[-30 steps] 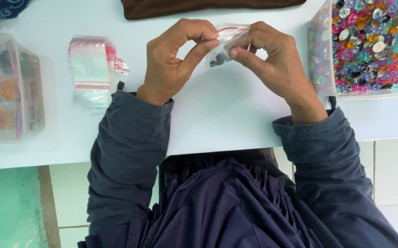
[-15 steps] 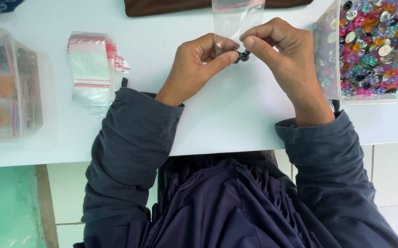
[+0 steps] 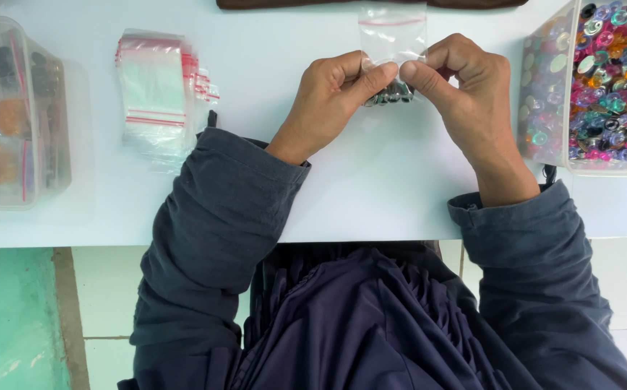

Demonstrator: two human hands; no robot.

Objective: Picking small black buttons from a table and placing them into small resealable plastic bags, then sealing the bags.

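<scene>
Open bench (image 3: 371,188) lies bare between the two forearms and toward the near edge; a hand can pass there freely. Left side: stack of clear zip bags (image 3: 156,90) sits near the left sleeve, with a narrow bare strip between it and the lidded clear box (image 3: 10,119) at the far left. Right side: the tub of coloured gems (image 3: 595,87) stands just beside the right hand (image 3: 469,90) (little room there). Far edge: a dark brown strip (image 3: 371,3) borders the bench beyond the small bag (image 3: 393,36).
</scene>
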